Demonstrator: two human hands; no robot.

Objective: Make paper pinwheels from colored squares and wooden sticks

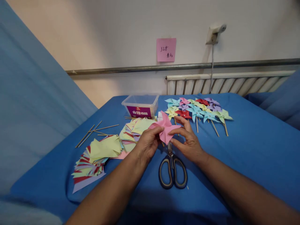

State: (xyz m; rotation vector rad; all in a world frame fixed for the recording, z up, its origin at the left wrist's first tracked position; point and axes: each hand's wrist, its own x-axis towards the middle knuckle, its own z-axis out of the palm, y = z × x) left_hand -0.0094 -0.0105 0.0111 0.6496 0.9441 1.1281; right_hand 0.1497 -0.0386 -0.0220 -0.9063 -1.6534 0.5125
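The blades of the black-handled steel scissors (172, 170) run up under the folded pink paper pinwheel (165, 128) and are lost there. The fingertips of the left hand (147, 144) and right hand (187, 140) tuck behind the paper's folds, so the grip itself cannot be seen. The handwriting on the pink sticky note (166, 50) is too small to read with certainty — likewise the purple label on the clear plastic box (140, 105). Both forearms are cut off at the bottom edge, and the lower sheets in the stacks of coloured paper squares (100, 154) lie covered.

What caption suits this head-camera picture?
Both hands, left hand and right hand, fold a pink paper pinwheel above scissors.
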